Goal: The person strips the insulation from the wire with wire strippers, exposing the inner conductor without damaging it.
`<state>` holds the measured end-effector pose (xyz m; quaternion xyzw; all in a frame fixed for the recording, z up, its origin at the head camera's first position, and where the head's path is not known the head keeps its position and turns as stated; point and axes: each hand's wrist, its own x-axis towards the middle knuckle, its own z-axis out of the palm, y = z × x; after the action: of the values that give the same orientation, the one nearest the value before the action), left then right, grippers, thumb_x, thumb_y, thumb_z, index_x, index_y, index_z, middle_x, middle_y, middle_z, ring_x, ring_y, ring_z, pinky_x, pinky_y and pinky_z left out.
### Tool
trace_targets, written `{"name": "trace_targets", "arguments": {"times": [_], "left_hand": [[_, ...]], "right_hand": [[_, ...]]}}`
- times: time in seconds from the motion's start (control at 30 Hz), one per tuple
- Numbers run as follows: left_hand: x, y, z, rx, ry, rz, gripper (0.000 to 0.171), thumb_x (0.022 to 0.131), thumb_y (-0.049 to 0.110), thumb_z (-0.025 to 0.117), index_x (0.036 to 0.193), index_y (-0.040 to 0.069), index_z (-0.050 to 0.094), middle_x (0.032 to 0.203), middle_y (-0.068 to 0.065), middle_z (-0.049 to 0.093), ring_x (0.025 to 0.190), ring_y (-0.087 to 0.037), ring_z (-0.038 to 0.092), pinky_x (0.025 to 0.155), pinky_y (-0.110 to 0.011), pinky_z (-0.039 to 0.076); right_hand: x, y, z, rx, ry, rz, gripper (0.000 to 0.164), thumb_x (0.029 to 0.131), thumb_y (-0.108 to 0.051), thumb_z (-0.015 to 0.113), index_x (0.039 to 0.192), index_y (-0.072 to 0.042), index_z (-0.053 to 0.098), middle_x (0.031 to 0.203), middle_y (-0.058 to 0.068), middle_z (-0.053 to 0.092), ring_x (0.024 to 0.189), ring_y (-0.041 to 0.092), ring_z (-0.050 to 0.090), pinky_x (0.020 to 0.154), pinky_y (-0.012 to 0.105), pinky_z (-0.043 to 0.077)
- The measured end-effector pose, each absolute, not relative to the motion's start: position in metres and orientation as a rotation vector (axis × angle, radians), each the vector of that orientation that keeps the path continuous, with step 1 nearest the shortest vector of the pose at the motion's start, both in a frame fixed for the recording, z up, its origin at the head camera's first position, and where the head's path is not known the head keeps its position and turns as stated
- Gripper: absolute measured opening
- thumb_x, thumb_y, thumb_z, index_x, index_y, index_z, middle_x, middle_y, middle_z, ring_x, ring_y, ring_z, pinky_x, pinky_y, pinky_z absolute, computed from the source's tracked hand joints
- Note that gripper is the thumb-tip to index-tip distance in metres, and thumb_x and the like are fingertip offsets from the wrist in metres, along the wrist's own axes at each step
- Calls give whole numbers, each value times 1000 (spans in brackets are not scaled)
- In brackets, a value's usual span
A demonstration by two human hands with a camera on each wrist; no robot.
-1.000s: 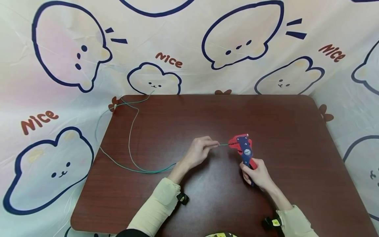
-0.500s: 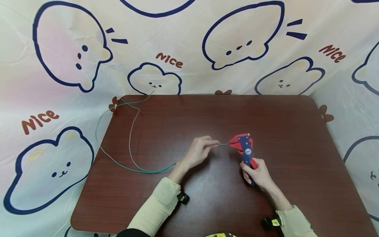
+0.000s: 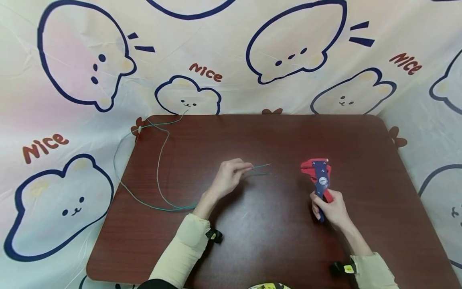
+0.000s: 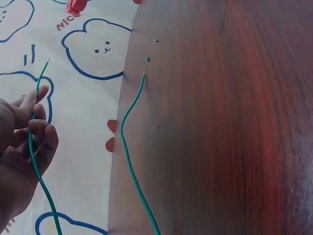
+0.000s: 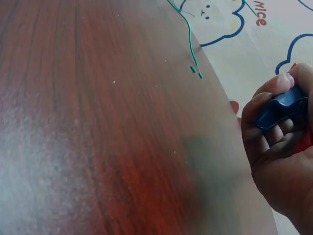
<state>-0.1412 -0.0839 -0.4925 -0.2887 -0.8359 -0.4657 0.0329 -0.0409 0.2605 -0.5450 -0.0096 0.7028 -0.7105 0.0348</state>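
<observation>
My left hand [image 3: 226, 176] pinches a green wire [image 4: 44, 191] between thumb and fingertips, its thin bare tip sticking out past them. Below it a second green wire end [image 4: 129, 156] lies on the table, showing a short bare copper tip. Two small green bits of insulation [image 4: 147, 59] lie just beyond that tip. To the right, my right hand [image 3: 333, 206] grips the handles of a red and blue wire stripper [image 3: 321, 172], its red head turned left toward the wires. In the right wrist view the fingers curl round the blue handle [image 5: 281, 110]; the stripper's head is mostly hidden there.
The brown wooden table [image 3: 274, 136] meets a cartoon-printed cloth [image 3: 238, 96] at its back edge. Long loops of green wire [image 3: 159, 168] run over the table's left part and past its left edge. A yellow and black object [image 3: 270, 286] shows at the bottom.
The hands have moved apart: the wire stripper went right and slightly up, off the wire. My left hand drew back left with the wire, and two wire ends now show in front of it.
</observation>
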Motion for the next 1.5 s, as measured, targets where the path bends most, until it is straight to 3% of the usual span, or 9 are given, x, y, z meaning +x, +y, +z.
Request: {"name": "trace_targets", "arguments": {"times": [0.33, 0.73, 1.13, 1.5], "left_hand": [[-141, -81, -492, -873, -2587, -1407, 15, 103, 2, 73, 112, -3, 84, 91, -20, 77, 72, -10, 57, 68, -19, 45], [-141, -81, -496, -848, -2630, -1405, 17, 105, 3, 72, 115, -3, 84, 98, -22, 80, 79, -29, 71, 73, -23, 50], [-139, -80, -498, -844, -2642, -1407, 17, 105, 4, 72, 116, -1, 84, 99, -20, 80, 77, -16, 63, 72, -21, 49], [-137, -77, -498, -847, -2632, -1398, 15, 104, 3, 73, 113, -1, 84, 97, -18, 80, 79, -18, 67, 73, -22, 50]], "right_hand": [[-41, 263, -547, 34, 2210, -2064, 26, 108, -1, 66, 98, 21, 57, 59, -5, 64, 44, 10, 61, 47, 29, 56], [-39, 264, -550, 53, 2323, -1878, 27, 109, -10, 69, 103, 16, 66, 64, -5, 70, 52, 16, 70, 62, 27, 61], [-36, 266, -550, 99, 2313, -1812, 31, 107, -15, 73, 101, 15, 68, 67, 0, 73, 56, 16, 73, 65, 29, 64], [-36, 262, -545, 18, 2366, -1770, 27, 106, -16, 76, 106, 11, 74, 80, 9, 82, 68, 16, 81, 73, 24, 65]]}}
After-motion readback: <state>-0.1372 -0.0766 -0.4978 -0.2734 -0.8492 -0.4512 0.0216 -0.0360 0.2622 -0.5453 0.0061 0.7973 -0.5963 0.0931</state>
